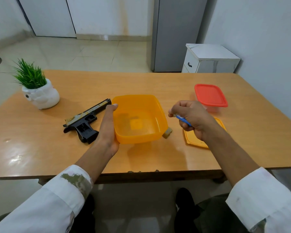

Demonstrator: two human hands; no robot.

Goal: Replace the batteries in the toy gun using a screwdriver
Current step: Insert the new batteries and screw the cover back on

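Note:
A black and gold toy gun [86, 120] lies on its side on the wooden table [74, 157], left of an open orange tub [139, 118]. My left hand [107, 126] lies flat against the tub's left wall, fingers straight. My right hand [191, 115] hovers to the right of the tub, fingers curled round a small blue and white item [183, 120]; whether it is a screwdriver or batteries I cannot tell. A small tan piece [167, 132] lies at the tub's near right corner.
The orange lid [194, 139] lies flat under my right wrist. A clear box with a red lid [210, 96] stands at the far right. A white pot with a green plant [38, 89] sits at the far left. A white cabinet [208, 59] stands beyond the table.

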